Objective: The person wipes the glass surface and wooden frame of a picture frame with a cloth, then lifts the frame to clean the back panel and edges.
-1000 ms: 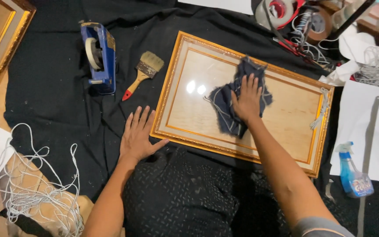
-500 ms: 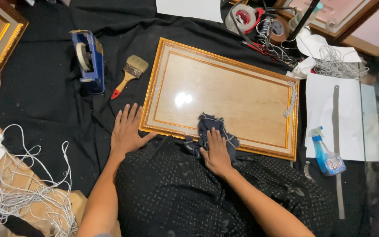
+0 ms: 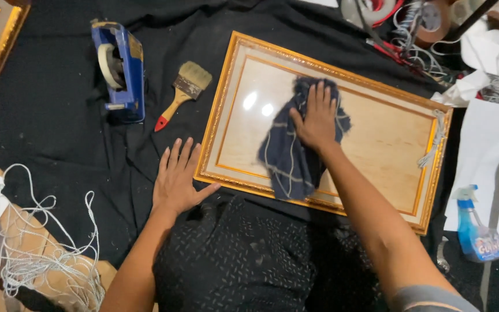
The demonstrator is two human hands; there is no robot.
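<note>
A gold picture frame with a glass front lies flat on a black cloth. My right hand presses a dark blue striped rag onto the glass near the frame's middle. Flat on the black cloth lies my left hand, fingers spread, its thumb touching the frame's lower left corner.
A blue tape dispenser and a paintbrush with a red-tipped handle lie left of the frame. White cord is tangled at the lower left. A blue spray bottle sits at the right by white paper. Tape rolls and wires crowd the top right.
My right hand has slid the rag from the frame's bottom edge back up onto the middle of the glass. My left hand stays planted by the frame's corner.
</note>
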